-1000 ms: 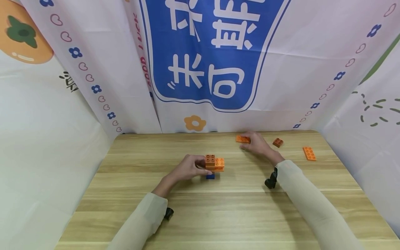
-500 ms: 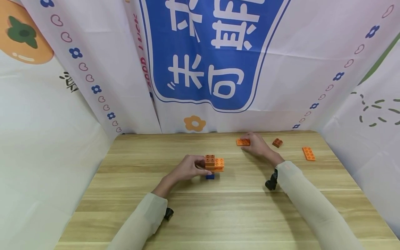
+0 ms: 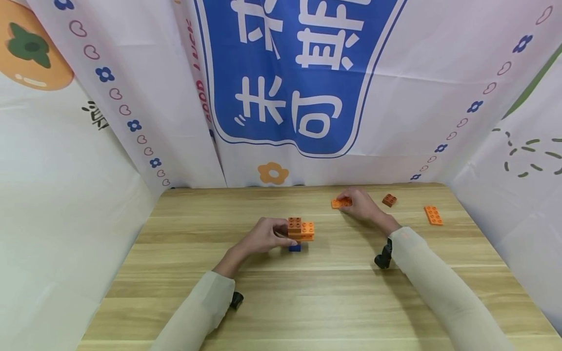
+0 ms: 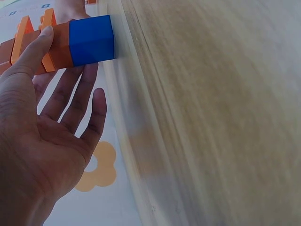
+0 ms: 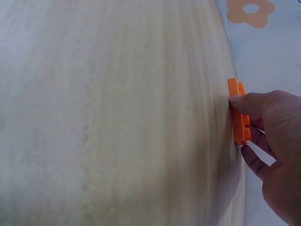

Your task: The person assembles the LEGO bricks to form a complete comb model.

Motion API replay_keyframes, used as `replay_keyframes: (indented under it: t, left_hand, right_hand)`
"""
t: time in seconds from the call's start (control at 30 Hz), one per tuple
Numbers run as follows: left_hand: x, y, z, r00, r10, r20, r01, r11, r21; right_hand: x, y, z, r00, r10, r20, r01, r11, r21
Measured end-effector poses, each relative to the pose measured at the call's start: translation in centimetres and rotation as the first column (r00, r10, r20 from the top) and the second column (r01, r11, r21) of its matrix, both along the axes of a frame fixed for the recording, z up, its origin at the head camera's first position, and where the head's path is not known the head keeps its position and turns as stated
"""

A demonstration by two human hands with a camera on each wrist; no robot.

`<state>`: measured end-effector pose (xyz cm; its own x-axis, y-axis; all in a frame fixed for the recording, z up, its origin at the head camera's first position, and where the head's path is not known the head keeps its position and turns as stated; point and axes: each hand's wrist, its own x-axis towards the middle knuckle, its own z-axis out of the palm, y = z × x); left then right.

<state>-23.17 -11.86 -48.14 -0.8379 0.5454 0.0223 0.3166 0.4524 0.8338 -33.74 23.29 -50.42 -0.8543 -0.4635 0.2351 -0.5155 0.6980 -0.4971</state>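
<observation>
In the head view my left hand [image 3: 265, 235] grips a stack of toy building bricks [image 3: 294, 224] near the table's middle. The stack has brown bricks, orange plates jutting to the right, and a blue brick [image 4: 91, 40] at its bottom. In the left wrist view the thumb presses the stack's side, while several other fingers reach out beyond it. Farther back on the right, my right hand [image 3: 362, 204] pinches an orange studded plate brick [image 5: 241, 125] between thumb and fingers. That plate is low at the table's back edge, studs facing up, its right part covered by the fingers.
A small brown brick [image 3: 389, 200] lies right of my right hand. Another orange plate brick [image 3: 433, 215] lies farther right. The wooden table [image 3: 333, 302] meets a printed white cloth [image 3: 395, 122] at its back edge, with cloth walls on both sides.
The right hand and its orange plate have moved slightly toward me, and its fingertips now cover more of the plate's middle. The left hand and the brick stack stay in place.
</observation>
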Motion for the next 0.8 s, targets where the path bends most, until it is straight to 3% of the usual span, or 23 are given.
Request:
replay_keyframes:
  t: [0.23, 0.57, 0.8]
  left_hand:
    - [-0.1, 0.0, -0.1, 1.0, -0.011, -0.004, 0.011, 1.0, 0.0]
    - [0.0, 0.2, 0.0, 1.0, -0.002, -0.008, 0.002, 1.0, -0.008]
    - [0.0, 0.1, 0.0, 1.0, 0.008, -0.021, -0.009, 1.0, -0.02]
  right_hand:
    - [0.5, 0.1, 0.1, 0.999, 0.0, 0.032, 0.0, 1.0, -0.005]
    - [1.2, 0.2, 0.8, 1.0, 0.025, 0.014, -0.025, 1.0, 0.001]
    - [2.1, 0.1, 2.1, 0.998, 0.057, -0.005, -0.057, 0.998, -0.022]
